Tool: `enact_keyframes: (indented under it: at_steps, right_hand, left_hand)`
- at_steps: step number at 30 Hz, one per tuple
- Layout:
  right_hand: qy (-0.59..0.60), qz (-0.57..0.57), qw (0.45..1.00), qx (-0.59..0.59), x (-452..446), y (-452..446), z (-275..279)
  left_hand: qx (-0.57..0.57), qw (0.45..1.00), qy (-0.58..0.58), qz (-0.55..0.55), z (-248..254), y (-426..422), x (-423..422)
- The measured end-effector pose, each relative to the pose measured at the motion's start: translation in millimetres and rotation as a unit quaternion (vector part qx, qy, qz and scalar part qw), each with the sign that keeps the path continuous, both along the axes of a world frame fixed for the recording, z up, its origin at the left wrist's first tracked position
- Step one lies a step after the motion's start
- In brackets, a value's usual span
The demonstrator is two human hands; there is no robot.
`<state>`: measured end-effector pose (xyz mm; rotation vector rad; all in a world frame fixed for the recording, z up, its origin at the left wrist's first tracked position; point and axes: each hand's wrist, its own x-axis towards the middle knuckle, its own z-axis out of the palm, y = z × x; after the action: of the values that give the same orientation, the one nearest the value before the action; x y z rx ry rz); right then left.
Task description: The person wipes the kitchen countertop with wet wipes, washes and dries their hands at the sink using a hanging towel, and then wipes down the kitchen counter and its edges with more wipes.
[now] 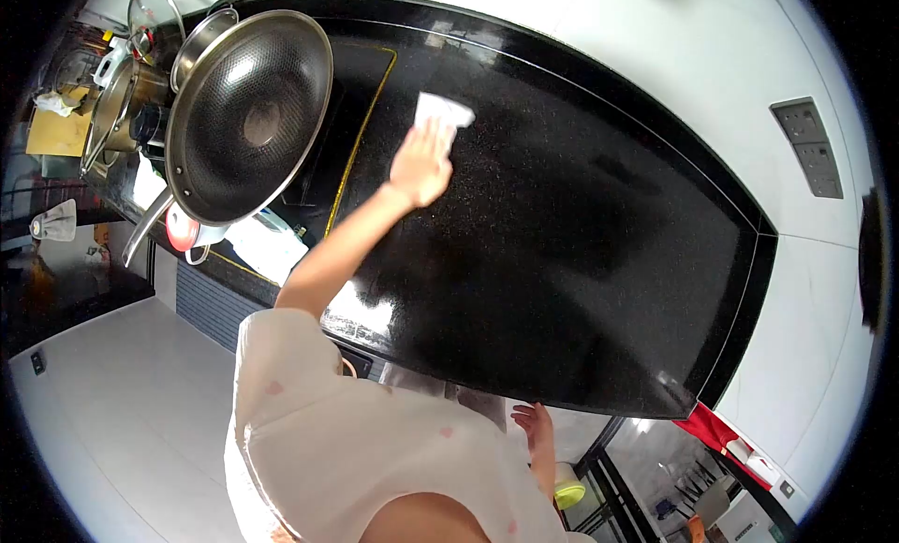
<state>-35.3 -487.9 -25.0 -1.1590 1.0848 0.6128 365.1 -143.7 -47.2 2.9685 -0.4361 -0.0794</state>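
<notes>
A white cloth [444, 109] lies on the black countertop [562, 225], near its back left part. My left hand [423, 165] reaches over the counter and presses on this cloth, fingers together on top of it. Small wet specks and shiny streaks show on the dark surface around it. My right hand [534, 423] hangs low beside the counter's front edge, its fingers somewhat apart and nothing visible in it.
A large wok [251, 117] sits at the left, with a pot [122, 108], a glass lid [155, 28] and a white bag [265, 248] around it. Wall sockets [807, 148] are at the right. Red cloth [714, 432] shows near the right front corner.
</notes>
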Motion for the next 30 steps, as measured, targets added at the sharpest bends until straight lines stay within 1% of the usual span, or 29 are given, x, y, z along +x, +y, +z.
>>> enact_keyframes:
  at_steps: [1, 3, 5, 6, 7, 9, 11, 13, 15, 17, 18, 21, 23, 25, 26, 27, 28, 29, 30]
  right_hand:
    - [0.001, 0.000, 1.000, 0.007, -2.0, -2.1, -2.6]
    - [0.000, -0.001, 1.000, 0.018, -4.8, -6.8, -7.2]
    - [-0.022, -0.014, 0.999, 0.036, -11.8, -3.9, 5.9]
    - [-0.035, -0.021, 0.998, 0.045, -15.9, -2.6, 9.6]
    - [-0.021, -0.035, 0.998, 0.051, -24.7, -6.0, 8.8]
    - [0.008, -0.064, 0.996, 0.065, -38.8, -8.6, 4.7]
    - [0.022, -0.063, 0.997, 0.038, -40.8, -7.4, 8.5]
    - [0.030, -0.039, 0.999, 0.012, -41.4, -15.1, 5.1]
    - [0.035, -0.034, 0.999, -0.008, -34.4, -15.2, 11.3]
    - [0.037, -0.028, 0.999, -0.016, -28.4, -16.9, 10.1]
    - [0.040, -0.027, 0.999, -0.018, -29.0, -19.7, 9.3]
    - [0.034, -0.017, 0.999, -0.006, -28.3, -14.6, 5.7]
    - [0.019, 0.007, 1.000, 0.006, -26.3, -12.3, 1.6]
    - [0.001, 0.039, 0.999, 0.015, -30.9, -12.3, 0.6]
    - [0.041, 0.034, 0.999, -0.004, -29.6, -11.9, 0.7]
    - [0.041, 0.029, 0.999, -0.001, -29.1, -12.9, 0.2]
    - [0.045, 0.024, 0.999, 0.001, -33.0, -16.3, 3.0]
    - [0.047, 0.017, 0.999, 0.004, -36.5, -18.0, 3.6]
    - [0.048, 0.025, 0.999, 0.003, -39.6, -19.6, 1.9]
  left_hand:
    - [-0.009, 0.999, -0.032, 0.039, -9.2, 8.3, 24.2]
    - [-0.036, 0.993, -0.059, 0.097, -18.6, 6.4, 82.2]
    - [-0.039, 0.988, -0.007, 0.152, -17.0, -13.7, 130.8]
    - [-0.037, 0.991, -0.005, 0.129, -14.3, -27.9, 139.0]
    - [-0.036, 0.994, 0.000, 0.105, -6.9, -44.0, 143.8]
    - [-0.010, 0.998, 0.054, 0.018, 9.6, -82.0, 134.7]
    - [-0.043, 0.994, 0.021, -0.098, -2.0, -120.0, 101.4]
    - [-0.071, 0.979, -0.067, -0.180, -20.7, -140.2, 47.7]
    - [-0.166, 0.960, -0.075, -0.215, -3.3, -113.6, -6.9]
    - [-0.123, 0.974, -0.005, -0.191, -1.2, -70.0, -23.0]
    - [-0.103, 0.984, -0.025, -0.143, -1.7, -52.4, -20.6]
    - [-0.039, 0.996, -0.083, 0.002, -12.0, 2.7, 31.5]
    - [-0.050, 0.994, -0.083, 0.043, -13.9, -2.4, 85.6]
    - [-0.008, 0.996, -0.036, 0.086, -6.2, -19.6, 124.0]
    - [0.011, 0.997, -0.022, 0.074, -4.1, -31.9, 126.4]
    - [0.031, 0.998, -0.006, 0.062, -3.2, -39.9, 122.2]
    - [0.008, 0.999, -0.034, 0.007, -5.1, -45.3, 103.0]
    - [0.011, 0.999, -0.036, -0.032, -8.0, -48.5, 77.1]
    - [-0.025, 0.995, -0.069, -0.073, -5.7, -42.4, 42.9]
